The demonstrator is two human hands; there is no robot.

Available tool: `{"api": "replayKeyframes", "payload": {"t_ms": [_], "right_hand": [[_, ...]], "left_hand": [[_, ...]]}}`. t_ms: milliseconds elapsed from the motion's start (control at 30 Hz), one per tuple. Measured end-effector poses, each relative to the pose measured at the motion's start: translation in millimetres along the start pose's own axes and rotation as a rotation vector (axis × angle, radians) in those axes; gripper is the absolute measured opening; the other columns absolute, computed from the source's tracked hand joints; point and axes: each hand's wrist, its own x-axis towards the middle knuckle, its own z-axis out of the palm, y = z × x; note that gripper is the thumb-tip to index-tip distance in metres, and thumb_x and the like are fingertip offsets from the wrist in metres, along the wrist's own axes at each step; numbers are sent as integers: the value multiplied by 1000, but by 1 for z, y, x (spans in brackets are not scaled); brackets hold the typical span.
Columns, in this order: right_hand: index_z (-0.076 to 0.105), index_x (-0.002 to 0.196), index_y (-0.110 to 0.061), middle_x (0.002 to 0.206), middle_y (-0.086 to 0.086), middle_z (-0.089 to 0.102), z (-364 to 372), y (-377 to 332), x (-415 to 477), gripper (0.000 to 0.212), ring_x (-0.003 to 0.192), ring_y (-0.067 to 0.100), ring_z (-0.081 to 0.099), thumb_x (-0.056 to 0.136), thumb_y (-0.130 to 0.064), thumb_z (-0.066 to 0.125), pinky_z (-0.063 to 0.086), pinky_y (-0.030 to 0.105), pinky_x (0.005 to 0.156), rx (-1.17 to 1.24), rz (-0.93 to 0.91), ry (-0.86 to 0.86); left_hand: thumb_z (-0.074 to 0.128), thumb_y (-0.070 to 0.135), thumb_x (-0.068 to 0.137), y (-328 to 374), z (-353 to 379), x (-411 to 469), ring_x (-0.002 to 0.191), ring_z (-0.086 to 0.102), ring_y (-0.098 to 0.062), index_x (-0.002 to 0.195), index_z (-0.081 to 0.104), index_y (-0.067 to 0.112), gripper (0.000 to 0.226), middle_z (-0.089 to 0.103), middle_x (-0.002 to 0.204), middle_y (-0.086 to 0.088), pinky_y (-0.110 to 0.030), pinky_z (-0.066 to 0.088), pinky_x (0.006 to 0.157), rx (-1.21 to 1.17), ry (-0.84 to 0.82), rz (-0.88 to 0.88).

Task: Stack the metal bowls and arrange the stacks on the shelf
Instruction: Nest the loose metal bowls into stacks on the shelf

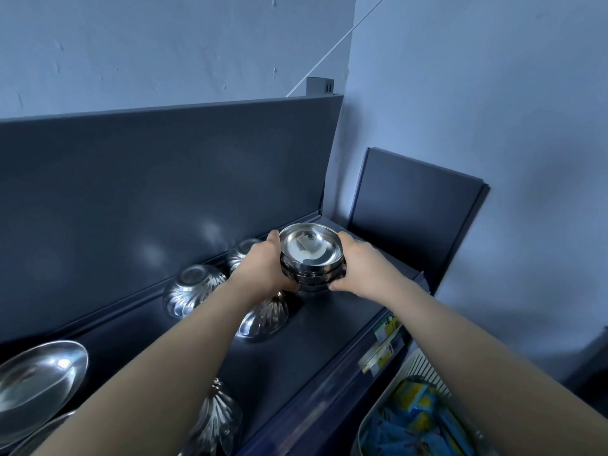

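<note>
A stack of shiny metal bowls (311, 255), rims up, sits at the right end of the dark shelf (316, 337). My left hand (268, 266) clasps its left side and my right hand (360, 268) clasps its right side; the stack's base is at or just above the shelf top. Fluted metal bowls lie upside down nearby: one (192, 289) by the back panel, one (241, 253) behind my left hand, one (263, 315) under my left wrist, one (214, 422) near the front edge. A large smooth bowl (36, 386) rests at far left.
A dark back panel (164, 199) rises behind the shelf, and a dark side panel (414, 218) closes its right end. A white basket (414, 416) with blue and yellow packets stands below at the right. Labels (385, 340) hang on the shelf's front edge.
</note>
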Motion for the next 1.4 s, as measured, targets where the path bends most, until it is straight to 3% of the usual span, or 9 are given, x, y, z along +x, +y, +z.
{"api": "replayKeyframes", "payload": {"t_ms": [267,467,600,767,933,1100,1267,1400], "right_hand": [[45,118,-18,97,1,63,-2,-1,47,68,90,23,61,61,-29,81,55,40,75,-74,-27,-39],[45,117,-17,97,2,63,-8,4,80,68,89,25,62,62,-30,83,55,40,74,-112,-20,-67],[45,115,-17,95,3,63,-9,8,95,64,86,25,61,63,-28,81,54,38,71,-122,-26,-67],[43,117,-18,98,2,62,-10,11,103,65,86,26,61,66,-32,79,52,36,68,-182,-49,-62],[38,129,-15,110,3,60,-15,19,92,69,95,27,60,75,-39,74,52,38,73,-305,-97,-34],[34,141,-15,126,3,55,-29,36,55,81,112,26,56,79,-55,67,49,36,87,-375,-125,-5],[27,150,-25,146,5,41,-14,54,27,101,131,26,43,68,-61,73,41,35,104,-371,-111,-144],[15,153,-35,155,8,24,-4,61,31,110,141,29,29,65,-60,77,35,40,110,-361,-70,-253]], "left_hand": [[86,19,60,-6,-4,35,77,59,-20,109,38,11,69,62,89,-3,-30,47,62,-1,20,-51],[82,17,63,-3,-3,62,73,59,-21,121,36,7,75,55,76,4,-31,49,60,10,40,-74],[80,18,64,-2,-1,76,76,63,-21,136,26,6,91,62,83,-1,-36,55,63,30,47,-108],[78,23,65,-5,3,84,79,62,-24,132,28,6,85,63,90,-4,-35,52,63,59,67,-104],[71,39,76,-2,1,71,120,47,-30,149,12,8,99,46,135,-10,-41,45,93,261,73,-32],[58,54,84,4,-3,34,127,40,-26,149,14,10,90,39,142,-6,-36,36,103,514,219,97],[64,69,68,2,7,0,127,39,-23,137,37,19,89,43,137,-1,-36,37,103,531,-35,63],[69,74,57,-10,7,-15,127,41,-25,134,40,23,97,42,139,0,-40,39,99,637,-206,-31]]}}
